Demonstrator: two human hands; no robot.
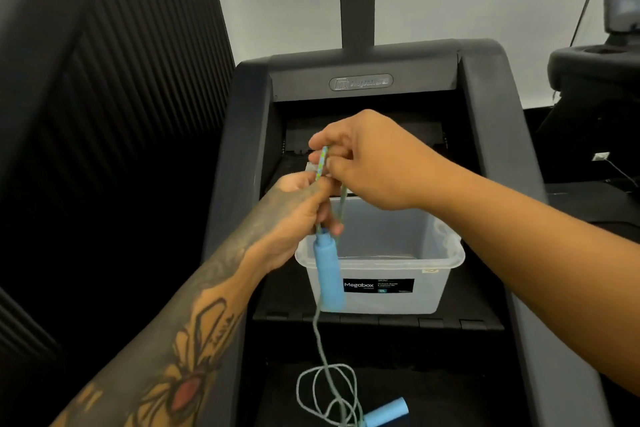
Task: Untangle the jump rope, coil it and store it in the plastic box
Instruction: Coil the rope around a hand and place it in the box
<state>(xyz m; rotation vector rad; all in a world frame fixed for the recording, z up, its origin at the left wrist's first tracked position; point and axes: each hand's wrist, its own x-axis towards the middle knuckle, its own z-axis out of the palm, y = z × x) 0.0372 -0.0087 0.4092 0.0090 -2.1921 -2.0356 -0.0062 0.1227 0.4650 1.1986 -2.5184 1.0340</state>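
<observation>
While your two hands meet near the middle of the frame, much of the jump rope is hard to follow. Your right hand pinches a short patterned stretch of cord between thumb and fingers, and your left hand, just below and touching it, is closed around the cord beneath that; how the strands cross inside your fingers is hidden. One blue handle hangs from under your left hand with its long axis nearly upright, cord end up, tilted slightly toward the lower right, and it covers part of the plastic box's near left wall. From its lower end a single strand drops toward the bottom of the frame, where it breaks into loose overlapping loops on the dark step; the lowest loops are cut off by the bottom edge. The second blue handle lies there too, at lower centre, its long axis slanting up to the right, its lower end lost among the loops and partly cut off.

The plastic box sits just behind the hanging handle on the black treadmill surface, open side up, translucent, with a dark label on its front. Its far left corner is hidden behind your hands. No rope shows inside it.
</observation>
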